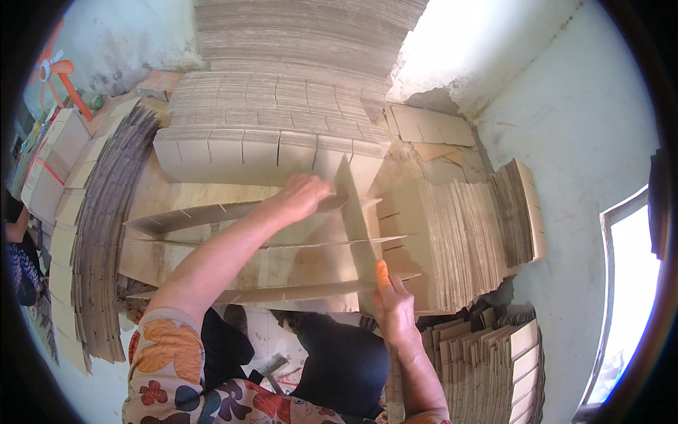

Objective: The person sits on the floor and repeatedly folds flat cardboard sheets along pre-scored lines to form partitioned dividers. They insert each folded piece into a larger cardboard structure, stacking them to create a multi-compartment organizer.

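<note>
While your left forearm is slanting up from the near left toward the middle, your left hand (304, 196) is curling into a loose fist over the far long cardboard strip (212, 214), just left of the cross strip (358, 219); you are hiding its fingertips, so whether it is gripping cannot be told. Your right forearm is rising from the near right, the wrist bending slightly left, and your right hand (395, 311) is resting at the near part of the cross strip, an orange-covered digit (382, 274) pointing away from you along it; whether these fingers are closing round the card cannot be told either. That cross strip is standing on edge, running from far to near across the far, middle (311, 245) and near (311, 290) long strips, which are lying side by side above the pale surface (212, 258). Slotted cardboard stacks are standing on the far side (282, 152) and to the right (455, 240).
</note>
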Demonstrator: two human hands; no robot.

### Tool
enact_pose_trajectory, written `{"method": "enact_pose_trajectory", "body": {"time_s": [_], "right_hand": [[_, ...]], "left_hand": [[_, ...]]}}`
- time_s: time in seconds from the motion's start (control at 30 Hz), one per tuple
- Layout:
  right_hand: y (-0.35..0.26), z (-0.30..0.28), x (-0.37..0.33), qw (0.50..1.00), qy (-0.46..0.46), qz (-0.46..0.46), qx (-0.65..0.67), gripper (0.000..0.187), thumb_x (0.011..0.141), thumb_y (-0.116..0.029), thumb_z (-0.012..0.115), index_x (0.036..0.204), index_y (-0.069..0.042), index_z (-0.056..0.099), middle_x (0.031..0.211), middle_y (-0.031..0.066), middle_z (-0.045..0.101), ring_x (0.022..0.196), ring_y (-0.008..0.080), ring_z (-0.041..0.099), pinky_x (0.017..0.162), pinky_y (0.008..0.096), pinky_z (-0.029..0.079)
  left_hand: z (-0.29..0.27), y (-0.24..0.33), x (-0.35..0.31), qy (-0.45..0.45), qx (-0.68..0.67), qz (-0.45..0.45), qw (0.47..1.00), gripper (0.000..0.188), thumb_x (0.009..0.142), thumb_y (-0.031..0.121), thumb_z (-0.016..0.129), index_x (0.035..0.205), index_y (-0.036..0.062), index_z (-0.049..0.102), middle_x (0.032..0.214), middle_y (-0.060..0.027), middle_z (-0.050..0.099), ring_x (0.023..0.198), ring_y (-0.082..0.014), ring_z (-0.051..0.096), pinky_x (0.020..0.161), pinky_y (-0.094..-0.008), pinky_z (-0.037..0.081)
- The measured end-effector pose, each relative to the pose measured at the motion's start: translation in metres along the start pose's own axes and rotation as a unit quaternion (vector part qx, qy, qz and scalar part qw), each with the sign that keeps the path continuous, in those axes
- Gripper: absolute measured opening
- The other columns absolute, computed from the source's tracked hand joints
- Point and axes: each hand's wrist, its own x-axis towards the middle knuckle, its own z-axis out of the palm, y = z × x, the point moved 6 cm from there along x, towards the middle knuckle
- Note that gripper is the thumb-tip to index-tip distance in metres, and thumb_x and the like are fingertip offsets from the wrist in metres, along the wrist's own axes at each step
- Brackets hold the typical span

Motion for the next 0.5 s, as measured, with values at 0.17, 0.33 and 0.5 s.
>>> {"method": "enact_pose_trajectory", "body": {"time_s": [0.17, 0.33, 0.5], "right_hand": [[0.012, 0.02, 0.005, 0.997, -0.052, 0.016, -0.053, 0.057, 0.075, 0.007, 0.053, 0.131, -0.001, 0.049, 0.09, 0.0192, 0.058, 0.074, 0.0374, 0.062, 0.06, 0.0426, 0.051], [0.003, -0.003, 0.021, 0.98, -0.096, 0.02, -0.175, 0.048, 0.077, 0.002, 0.052, 0.125, -0.002, 0.054, 0.093, 0.0137, 0.059, 0.079, 0.0319, 0.064, 0.061, 0.0421, 0.052], [0.019, -0.001, 0.014, 0.982, -0.123, -0.014, -0.143, 0.043, 0.08, -0.002, 0.055, 0.122, -0.002, 0.056, 0.104, 0.0132, 0.061, 0.082, 0.0306, 0.064, 0.066, 0.0405, 0.052]], "left_hand": [[0.002, 0.001, -0.002, -0.029, -0.029, 0.023, 0.999, 0.022, 0.071, 0.004, 0.069, 0.065, -0.0023, 0.049, 0.064, -0.0224, 0.054, 0.062, -0.0413, 0.056, 0.056, -0.0481, 0.043], [-0.019, -0.012, -0.02, -0.059, -0.076, -0.052, 0.994, 0.038, 0.068, 0.021, 0.079, 0.07, -0.0033, 0.049, 0.066, -0.021, 0.054, 0.067, -0.0394, 0.055, 0.061, -0.0472, 0.042], [-0.042, -0.038, -0.06, -0.127, -0.019, -0.117, 0.985, 0.04, 0.063, 0.02, 0.082, 0.079, -0.0025, 0.054, 0.076, -0.021, 0.058, 0.078, -0.0393, 0.059, 0.067, -0.0462, 0.045]]}}
